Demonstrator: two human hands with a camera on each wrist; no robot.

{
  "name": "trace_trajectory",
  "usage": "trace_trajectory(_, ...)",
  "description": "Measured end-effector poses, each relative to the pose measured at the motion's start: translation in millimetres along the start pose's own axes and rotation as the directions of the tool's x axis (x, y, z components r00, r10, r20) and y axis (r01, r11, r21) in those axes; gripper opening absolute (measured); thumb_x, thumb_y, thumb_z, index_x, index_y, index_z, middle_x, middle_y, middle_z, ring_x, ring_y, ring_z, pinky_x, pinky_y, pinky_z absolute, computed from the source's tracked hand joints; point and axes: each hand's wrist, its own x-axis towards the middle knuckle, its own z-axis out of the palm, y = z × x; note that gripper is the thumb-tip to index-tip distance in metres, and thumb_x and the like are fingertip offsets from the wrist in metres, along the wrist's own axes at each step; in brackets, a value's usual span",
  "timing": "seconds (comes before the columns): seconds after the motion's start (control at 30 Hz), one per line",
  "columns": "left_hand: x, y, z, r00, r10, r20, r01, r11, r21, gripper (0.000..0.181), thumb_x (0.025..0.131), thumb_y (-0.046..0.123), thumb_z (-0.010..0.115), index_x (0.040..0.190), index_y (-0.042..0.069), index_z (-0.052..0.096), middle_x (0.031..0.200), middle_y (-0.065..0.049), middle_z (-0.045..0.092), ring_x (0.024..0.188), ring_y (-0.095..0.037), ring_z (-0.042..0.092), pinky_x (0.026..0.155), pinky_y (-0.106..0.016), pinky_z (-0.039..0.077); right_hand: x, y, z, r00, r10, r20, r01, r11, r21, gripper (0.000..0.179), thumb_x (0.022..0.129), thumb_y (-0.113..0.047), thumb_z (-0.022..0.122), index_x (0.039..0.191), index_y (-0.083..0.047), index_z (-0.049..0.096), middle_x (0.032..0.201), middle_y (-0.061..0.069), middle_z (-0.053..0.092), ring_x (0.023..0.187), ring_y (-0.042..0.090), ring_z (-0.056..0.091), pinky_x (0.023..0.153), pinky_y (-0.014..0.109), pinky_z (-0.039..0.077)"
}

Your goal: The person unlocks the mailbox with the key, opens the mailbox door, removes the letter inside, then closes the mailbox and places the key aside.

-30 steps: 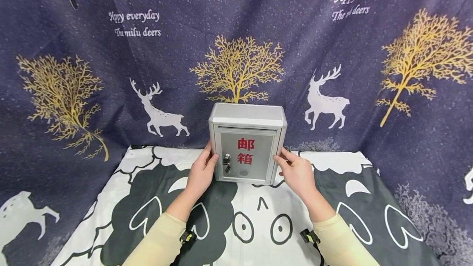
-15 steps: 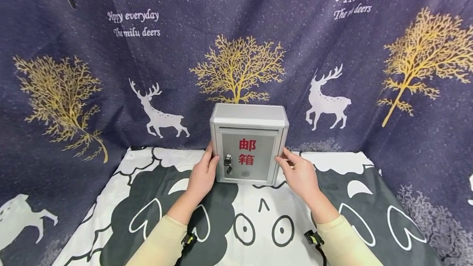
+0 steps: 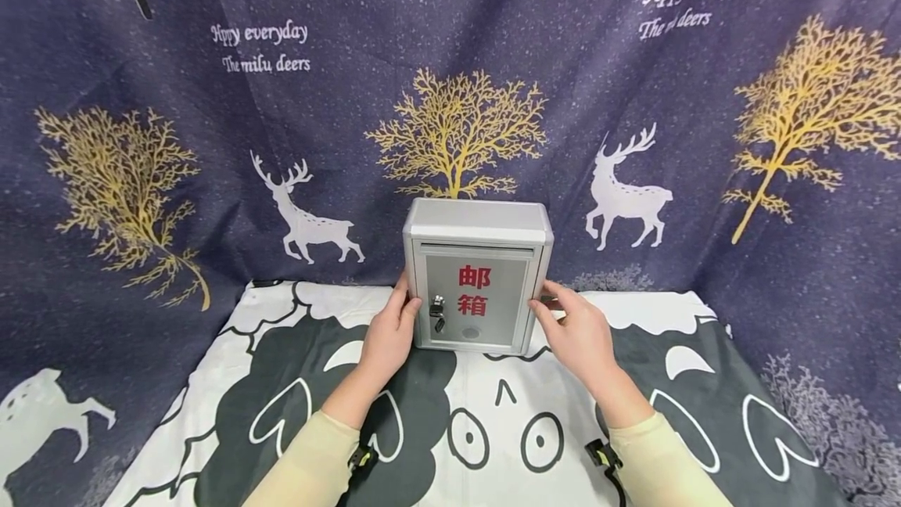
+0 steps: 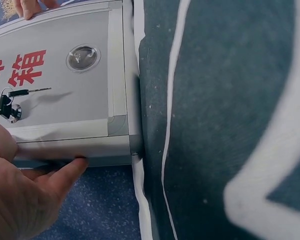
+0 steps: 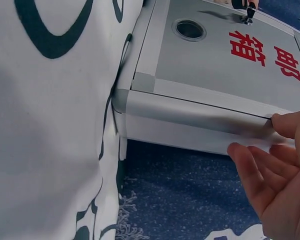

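Silver mailbox upright, gripped from both sides

On my head feed, the mailbox is upright toward the far edge of the cloth-covered table, in front of a dark blue curtain printed with pale deer and yellow trees. Two red characters mark its front, below a narrow slot. The left hand holds its left side, and the right hand holds its right side, both about halfway up.

On my left wrist feed, the thumb lies at the front edge and the fingers lie along the side wall, parted only enough to take the rim; part of them is hidden. I see keys at the lock, and a round window low on the front.

On my right wrist feed, the thumb presses the front edge while fingertips reach the side, moderately spread, pinching the rim between them. The mailbox's bottom is right at the cloth; I can't tell whether its full weight rests there.
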Motion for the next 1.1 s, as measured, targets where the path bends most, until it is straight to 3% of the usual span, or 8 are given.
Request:
trace_trajectory(0.13, 0.2, -0.7, -2.4, 1.0, -0.013, 0.011, 0.013, 1.0, -0.02, 0.063, 0.12, 0.042, 0.05, 0.179, 0.034, 0.029, 0.163, -0.016, 0.058, 0.137, -0.048, 0.064, 0.108, -0.07, 0.052, -0.6, -1, 0, 0.983, -0.137, -0.123, 0.13, 0.989, -0.065, 0.039, 0.103, -0.018, 0.083, 0.139, -0.005, 0.075, 0.116, 0.012, 0.082, 0.084, 0.026, 0.081, 0.066, 0.046, 0.066)
trace_trajectory(0.37, 2.4, -0.8, -3.9, 1.0, -0.006, 0.011, 0.006, 1.0, -0.027, 0.064, 0.12, 0.043, 0.051, 0.179, 0.031, 0.03, 0.16, -0.018, 0.06, 0.137, -0.048, 0.064, 0.108, -0.069, 0.052, 2.8, -11, -3, 0.886, -0.358, -0.296, 0.328, 0.933, -0.145, 0.037, 0.101, -0.017, 0.081, 0.135, -0.004, 0.076, 0.129, 0.013, 0.077, 0.081, 0.027, 0.078, 0.061, 0.045, 0.063)
trace_trajectory(0.53, 0.8, -1.0, -4.4, 1.0, -0.018, 0.016, 0.018, 0.999, -0.042, 0.064, 0.12, 0.042, 0.052, 0.179, 0.034, 0.029, 0.164, -0.015, 0.057, 0.141, -0.047, 0.062, 0.111, -0.069, 0.05, 1.1, -22, -4, 0.816, -0.463, -0.347, 0.437, 0.886, -0.154, 0.031, 0.103, -0.02, 0.074, 0.127, -0.002, 0.079, 0.121, 0.014, 0.078, 0.08, 0.027, 0.077, 0.059, 0.043, 0.062)
trace_trajectory(0.67, 0.8, -0.1, -4.6, 1.0, -0.016, 0.027, 0.018, 0.999, -0.048, 0.064, 0.12, 0.043, 0.051, 0.179, 0.034, 0.028, 0.165, -0.014, 0.055, 0.143, -0.046, 0.06, 0.112, -0.069, 0.05, -1.6, -31, -2, 0.784, -0.512, -0.352, 0.492, 0.858, -0.152, 0.028, 0.106, -0.024, 0.07, 0.121, -0.002, 0.08, 0.113, 0.014, 0.079, 0.078, 0.027, 0.077, 0.058, 0.043, 0.062)
trace_trajectory(0.83, 0.6, 0.7, -6.4, 0.999, -0.028, 0.033, 0.03, 0.998, -0.061, 0.064, 0.12, 0.043, 0.052, 0.179, 0.034, 0.029, 0.165, -0.015, 0.056, 0.143, -0.046, 0.06, 0.113, -0.068, 0.049, -1.6, -48, 9, 0.736, -0.59, -0.331, 0.585, 0.801, -0.126, 0.026, 0.11, -0.024, 0.069, 0.113, -0.002, 0.082, 0.103, 0.01, 0.081, 0.079, 0.028, 0.078, 0.059, 0.045, 0.063)
trace_trajectory(0.93, 0.5, 1.0, -6.9, 0.999, -0.029, 0.032, 0.031, 0.997, -0.071, 0.064, 0.119, 0.043, 0.053, 0.178, 0.034, 0.031, 0.164, -0.016, 0.057, 0.145, -0.045, 0.059, 0.114, -0.068, 0.048, -0.5, -60, 18, 0.731, -0.614, -0.297, 0.609, 0.784, -0.12, 0.027, 0.112, -0.026, 0.068, 0.112, -0.002, 0.082, 0.101, 0.007, 0.081, 0.077, 0.025, 0.078, 0.059, 0.043, 0.063)
trace_trajectory(1.1, 0.6, 1.1, -4.8, 0.999, -0.042, 0.033, 0.044, 0.996, -0.081, 0.063, 0.119, 0.043, 0.053, 0.178, 0.036, 0.031, 0.162, -0.015, 0.059, 0.146, -0.043, 0.059, 0.116, -0.067, 0.048, 3.0, -70, 35, 0.759, -0.617, -0.208, 0.602, 0.787, -0.134, 0.026, 0.109, -0.028, 0.073, 0.113, -0.004, 0.082, 0.104, 0.005, 0.081, 0.083, 0.024, 0.078, 0.062, 0.043, 0.064)
